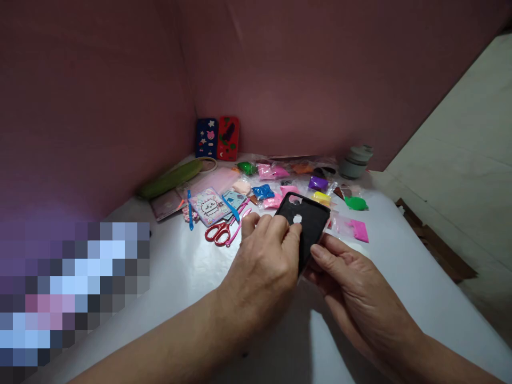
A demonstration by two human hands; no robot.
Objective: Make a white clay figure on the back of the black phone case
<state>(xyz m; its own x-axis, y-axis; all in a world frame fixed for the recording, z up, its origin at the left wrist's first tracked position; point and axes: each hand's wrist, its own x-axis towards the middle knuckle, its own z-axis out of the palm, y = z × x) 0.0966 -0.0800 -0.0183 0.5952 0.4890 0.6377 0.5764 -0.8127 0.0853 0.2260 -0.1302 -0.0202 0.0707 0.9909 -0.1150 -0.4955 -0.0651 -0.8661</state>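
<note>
A black phone case (310, 218) is held up over the table, tilted, with its hollow side towards me. A round cutout shows pale near its middle, and a camera opening lies at its top. My left hand (266, 253) has its fingers curled at the case's left side, the thumb on its inner face. Along the lower right edge, my right hand (352, 277) grips the case between thumb and fingers. Part of the case is hidden behind my left hand. Just beyond my left hand lie red-handled scissors (218, 233) and a pink tool (240, 226).
Several bags of coloured clay, among them a blue one (263, 192) and a magenta one (360, 230), spread across the white table (180, 277). A decorated blue case (207, 138) and a red case (229, 138) lean against the pink wall. A grey jar (355, 162) stands back right.
</note>
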